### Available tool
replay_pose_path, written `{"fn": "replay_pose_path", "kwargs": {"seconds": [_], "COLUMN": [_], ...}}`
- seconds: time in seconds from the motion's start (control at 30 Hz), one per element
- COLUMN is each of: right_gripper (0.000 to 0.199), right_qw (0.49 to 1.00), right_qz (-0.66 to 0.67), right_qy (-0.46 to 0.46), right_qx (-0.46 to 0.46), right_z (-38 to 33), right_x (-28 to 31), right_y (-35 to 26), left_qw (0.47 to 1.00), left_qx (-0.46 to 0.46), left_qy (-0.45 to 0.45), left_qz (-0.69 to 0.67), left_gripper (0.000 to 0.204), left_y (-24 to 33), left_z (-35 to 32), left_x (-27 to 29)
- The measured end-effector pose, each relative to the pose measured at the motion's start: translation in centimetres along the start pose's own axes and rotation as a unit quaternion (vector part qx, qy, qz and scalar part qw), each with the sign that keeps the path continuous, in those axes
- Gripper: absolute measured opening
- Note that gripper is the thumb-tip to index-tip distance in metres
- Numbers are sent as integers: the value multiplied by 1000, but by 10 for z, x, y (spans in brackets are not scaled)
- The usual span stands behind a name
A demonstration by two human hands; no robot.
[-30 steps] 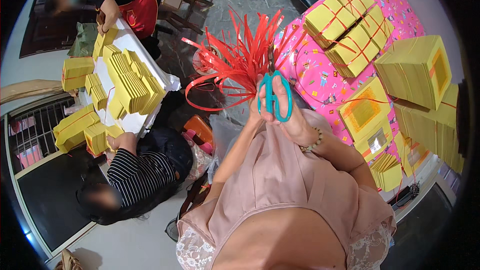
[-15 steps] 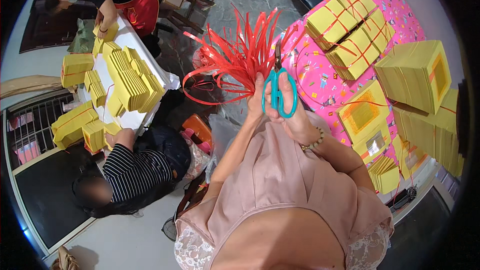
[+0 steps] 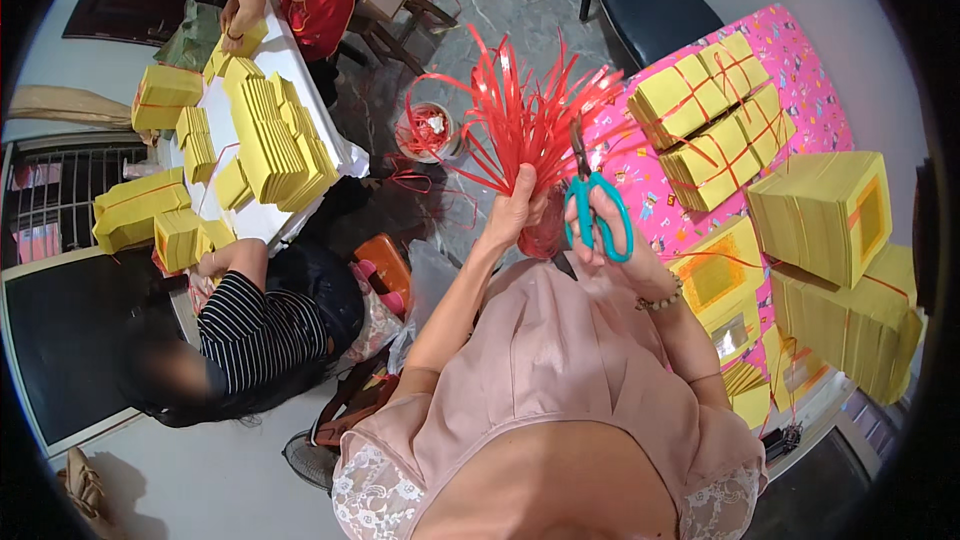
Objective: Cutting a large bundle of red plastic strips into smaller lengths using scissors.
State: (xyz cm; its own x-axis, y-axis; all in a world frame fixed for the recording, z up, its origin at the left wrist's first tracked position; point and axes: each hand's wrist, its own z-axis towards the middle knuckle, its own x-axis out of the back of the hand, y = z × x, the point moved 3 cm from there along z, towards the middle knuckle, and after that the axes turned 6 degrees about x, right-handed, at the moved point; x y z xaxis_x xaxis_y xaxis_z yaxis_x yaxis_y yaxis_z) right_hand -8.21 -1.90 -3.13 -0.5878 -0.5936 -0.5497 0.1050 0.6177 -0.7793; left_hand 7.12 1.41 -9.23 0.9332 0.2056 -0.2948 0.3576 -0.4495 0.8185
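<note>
A large bundle of red plastic strips (image 3: pixel 522 135) fans upward in front of me, and my left hand (image 3: pixel 514 210) is closed around its lower part. Below that fist, some of the gathered strips show against my pink top. My right hand (image 3: pixel 608 224) grips a pair of scissors (image 3: pixel 584 192) with teal handles. Their dark blades point up beside the right side of the bundle. Whether the blades touch any strip, I cannot tell.
At right, a pink patterned table (image 3: pixel 648 202) bears tied yellow paper stacks (image 3: pixel 700 115). A white-topped table (image 3: pixel 200 145) at left holds more yellow stacks, with two people working there. A tub (image 3: pixel 428 132) of red strips stands on the floor. A dark chair (image 3: pixel 655 5) is behind.
My right hand and the scissors have moved right, away from my left hand. The bundle's lower end now shows below my left fist. The whole view has shifted, bringing the tub into sight.
</note>
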Motion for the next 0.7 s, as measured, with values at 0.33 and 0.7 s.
{"fn": "replay_pose_path", "kwargs": {"seconds": [0.33,0.7], "right_gripper": [40,34], "right_qw": [997,986], "right_qz": [-48,-130], "right_qy": [-30,-100], "right_qx": [45,31], "right_z": [-30,-20], "right_x": [-15,-28], "right_y": [-37,-45], "left_qw": [996,977], "left_qx": [1,-28], "left_qy": [-34,154], "left_qz": [-83,142], "left_gripper": [67,60], "left_y": [6,16], "left_z": [-5,-4], "left_x": [7,-11]}}
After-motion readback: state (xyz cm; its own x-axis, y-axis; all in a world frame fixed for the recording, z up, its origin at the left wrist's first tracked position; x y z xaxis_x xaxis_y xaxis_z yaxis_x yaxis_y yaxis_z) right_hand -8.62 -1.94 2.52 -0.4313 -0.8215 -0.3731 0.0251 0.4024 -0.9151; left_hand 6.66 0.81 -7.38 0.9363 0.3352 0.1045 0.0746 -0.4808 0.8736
